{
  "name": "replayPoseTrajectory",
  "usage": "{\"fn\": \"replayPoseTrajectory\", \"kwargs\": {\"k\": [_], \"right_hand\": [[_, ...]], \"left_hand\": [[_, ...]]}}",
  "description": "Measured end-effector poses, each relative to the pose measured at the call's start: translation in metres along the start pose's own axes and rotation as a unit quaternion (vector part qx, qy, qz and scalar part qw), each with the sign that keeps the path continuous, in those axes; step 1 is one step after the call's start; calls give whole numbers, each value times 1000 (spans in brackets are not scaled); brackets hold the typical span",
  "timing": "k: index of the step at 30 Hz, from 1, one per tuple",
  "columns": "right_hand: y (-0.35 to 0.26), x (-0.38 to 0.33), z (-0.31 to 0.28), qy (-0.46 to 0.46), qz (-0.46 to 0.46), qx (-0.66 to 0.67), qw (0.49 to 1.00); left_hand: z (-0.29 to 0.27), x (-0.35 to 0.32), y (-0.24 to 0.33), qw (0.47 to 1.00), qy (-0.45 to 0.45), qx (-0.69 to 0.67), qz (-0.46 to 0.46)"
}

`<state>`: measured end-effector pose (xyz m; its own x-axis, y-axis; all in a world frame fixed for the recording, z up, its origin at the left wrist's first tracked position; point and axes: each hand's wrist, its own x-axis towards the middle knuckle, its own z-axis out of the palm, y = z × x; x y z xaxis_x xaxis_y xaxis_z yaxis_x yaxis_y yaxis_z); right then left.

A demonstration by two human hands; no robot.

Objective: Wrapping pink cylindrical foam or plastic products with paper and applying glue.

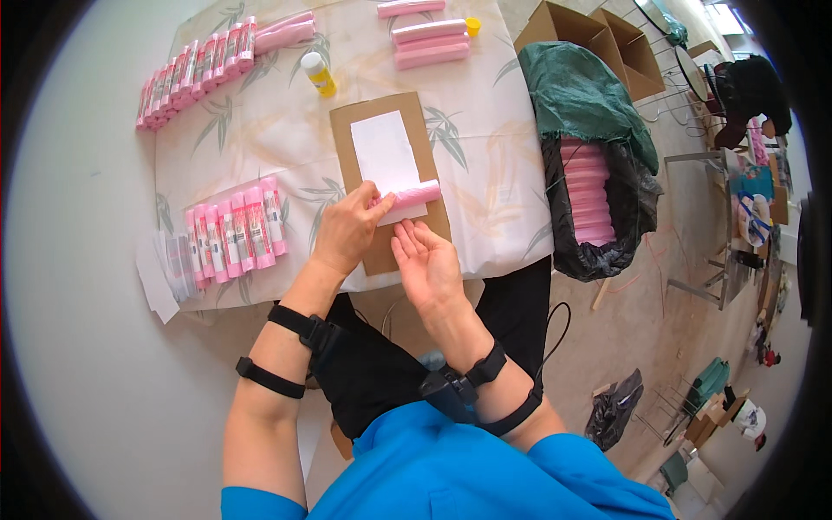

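Note:
A brown cardboard sheet (380, 256) lies on the table in front of me, with a white paper sheet (381, 147) on it. Across the lower part of the paper rests a pink plastic roll (416, 195). My left hand (345, 227) grips the roll's left end with thumb and fingers. Palm up, my right hand (431, 264) has its fingers stretched out at the paper's lower edge, just below the roll, and holds nothing. A glue stick (319, 74) with a yellow body stands beyond the cardboard; its yellow cap (473, 27) lies farther right.
Labelled pink rolls (236, 232) lie in a row at left, beside loose paper slips (159, 273). Another row of labelled rolls (195, 74) sits at the far left, and unlabelled rolls (431, 54) at the far edge. Right of the table, a dark bag (628, 204) holds more pink rolls.

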<state>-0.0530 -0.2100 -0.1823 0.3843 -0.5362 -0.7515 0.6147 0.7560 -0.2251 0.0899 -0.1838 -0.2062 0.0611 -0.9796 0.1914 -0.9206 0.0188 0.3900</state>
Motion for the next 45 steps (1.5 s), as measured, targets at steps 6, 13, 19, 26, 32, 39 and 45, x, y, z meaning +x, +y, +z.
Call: {"fn": "replayPoseTrajectory", "kwargs": {"k": [6,13,19,26,32,39,45], "right_hand": [[4,5,6,-30,-18,30,999],[8,-3,5,44,-17,62,997],[9,-3,10,56,-36,75,995],[7,5,15,46,-33,85,995],[2,-3,1,90,-129,-50,986],[-54,17,-12,2,-15,-344,939],[-71,29,-14,46,65,-325,942]], "left_hand": [[-1,2,1,1000,-11,-8,-11],[-2,1,0,1000,-12,-7,-16],[0,2,0,1000,9,-25,-13],[-1,3,-1,999,-2,-26,-19],[4,2,-5,1000,-1,-29,-7],[-2,4,-5,999,-17,-39,-28],[-3,8,-7,998,-31,-49,-17]]}}
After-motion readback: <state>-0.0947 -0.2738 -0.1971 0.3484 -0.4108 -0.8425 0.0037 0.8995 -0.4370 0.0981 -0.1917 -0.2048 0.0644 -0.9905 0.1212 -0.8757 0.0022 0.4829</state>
